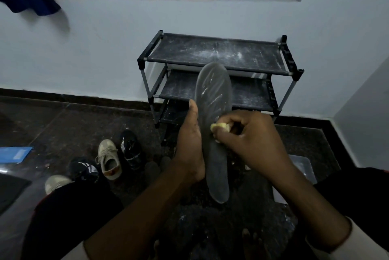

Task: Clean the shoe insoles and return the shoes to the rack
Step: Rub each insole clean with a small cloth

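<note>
Dim room, pale wall, dark speckled floor. Black fabric-shelf rack (219, 57) at frame centre, dusty. Left hand (190, 144) clamped on grey insole (214, 125) at mid-edge, frame centre. Right hand (250, 135) pinches yellow sponge (220, 126) against it. Insole judged light, thin, flexible; support mid-length. Shoes (109, 158) on floor lower left.

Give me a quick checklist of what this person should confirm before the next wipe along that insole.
1. Insole held firmly: ok, the left hand grips its edge, thumb up the side.
2. Wiper in hand: ok, the right hand pinches a small yellow sponge against the insole.
3. Insole clean: not ok, white streaks show on its upper half.
4. Rack ready for shoes: not ok, its shelves are dusted white.
5. Shoes within reach: ok, the beige sneaker and black sneaker sit on the floor at the left.
6. Sponge wet: cannot tell.
</note>
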